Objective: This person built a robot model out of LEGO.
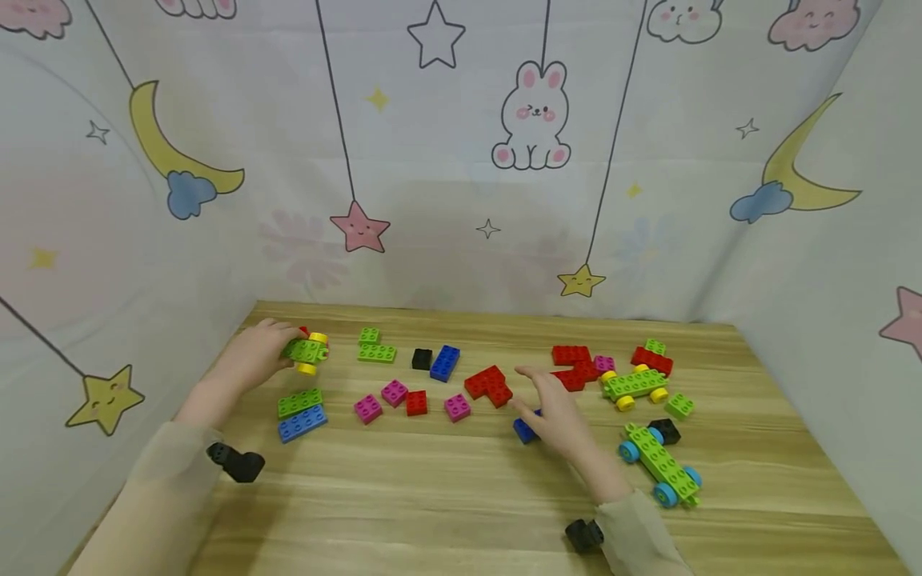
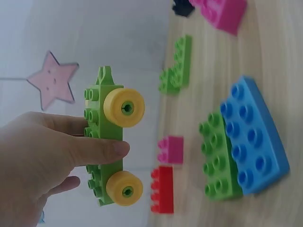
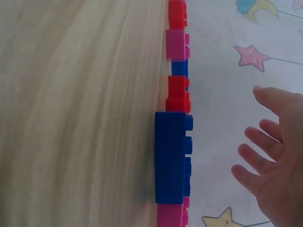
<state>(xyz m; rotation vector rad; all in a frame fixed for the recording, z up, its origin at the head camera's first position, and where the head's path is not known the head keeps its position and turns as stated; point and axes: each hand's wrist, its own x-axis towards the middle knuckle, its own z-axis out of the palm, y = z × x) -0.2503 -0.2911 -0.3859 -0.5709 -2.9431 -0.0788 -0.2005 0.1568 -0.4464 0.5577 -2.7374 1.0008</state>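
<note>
My left hand (image 1: 261, 352) grips a green toy car base with yellow wheels (image 2: 106, 130), thumb on its side between the two wheels in the left wrist view. Below it on the table lie a green brick (image 1: 299, 402) and a light blue brick (image 1: 302, 423), side by side. In the right wrist view my right hand (image 3: 279, 146) has its fingers spread and nothing in them. It hovers over a dark blue brick (image 3: 170, 158), partly hidden under the hand in the head view. Left of this hand lie red bricks (image 1: 489, 386).
Pink bricks (image 1: 457, 407), a red brick (image 1: 416, 402), a black brick (image 1: 422, 358) and a blue brick (image 1: 445, 362) lie mid-table. At right stand green car bases with yellow wheels (image 1: 635, 386) and blue wheels (image 1: 661, 464). A printed curtain (image 1: 461, 240) borders the table's back.
</note>
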